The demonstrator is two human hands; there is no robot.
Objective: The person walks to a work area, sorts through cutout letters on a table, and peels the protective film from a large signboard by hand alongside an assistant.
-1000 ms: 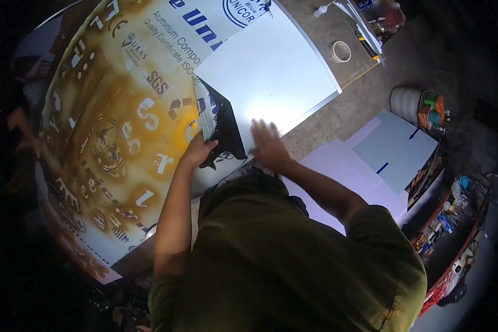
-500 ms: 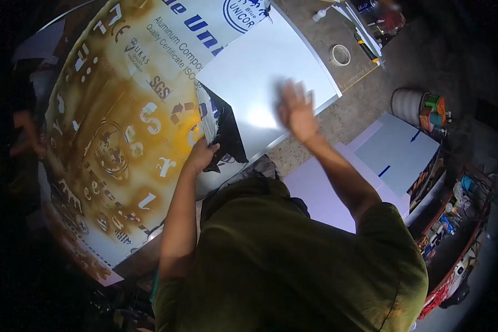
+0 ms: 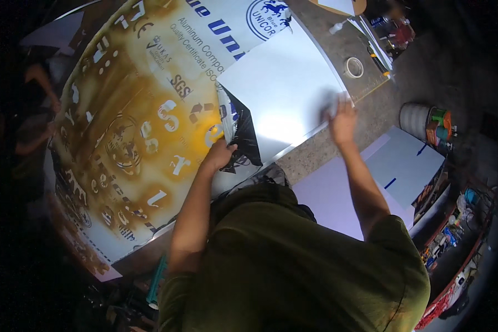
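Note:
A large panel lies before me, its left part covered by a printed protective film [image 3: 144, 110] stained with brown-yellow spray. The film is peeled back from the right part, baring a glossy white surface [image 3: 282, 83]. My left hand [image 3: 220, 155] is closed on the loose film edge, where its black underside [image 3: 244, 133] shows folded over. At the right end of the bare surface, my right hand [image 3: 344, 119] has its fingers stretched out near the panel's edge. It holds nothing; whether it touches the panel is hard to tell.
Beyond the panel's right end are a tape roll [image 3: 353, 67] and a yellow-black cutter [image 3: 378, 62]. Pale sheets [image 3: 337, 188] lie at my right, near a white spool [image 3: 415, 117] and a cluttered shelf [image 3: 448, 235]. Another person's arm [image 3: 44, 83] is at the far left.
My right hand has moved right across the bare white surface to near its edge. My left hand still grips the film. The whole view has shifted slightly.

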